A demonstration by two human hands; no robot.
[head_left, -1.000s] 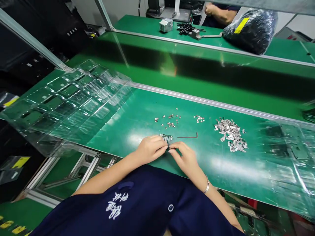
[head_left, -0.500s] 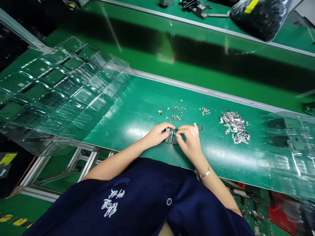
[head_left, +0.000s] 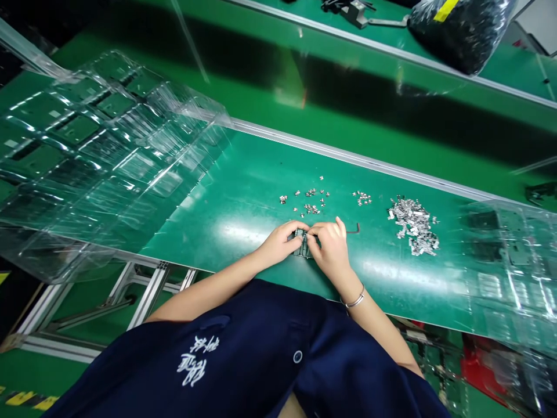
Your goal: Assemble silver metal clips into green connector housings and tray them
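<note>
A small dark slotted rectangular part (head_left: 301, 248) lies on the green bench surface close to my body. My left hand (head_left: 281, 241) grips it from the left, thumb on its face and fingers at the far edge. Over its right side my right hand (head_left: 329, 241) is closed in a pinch, fingertips at the upper edge; whatever sits between them is hidden. Just beyond the right hand lies a thin L-shaped hex key (head_left: 357, 229). Small shiny metal pieces (head_left: 311, 209) are scattered past the hands, with another little cluster (head_left: 362, 198) to their right.
A larger heap of silvery metal pieces (head_left: 413, 223) sits on the right of the bench. Clear plastic trays with compartments stand at left (head_left: 100, 133) and right (head_left: 517, 249). A metal rail (head_left: 348, 158) runs along the back; a black bag (head_left: 461, 35) rests on the upper shelf.
My right hand has shifted slightly left, further over the slotted part, covering more of it. More of the hex key shows. The camera view has moved a little.
</note>
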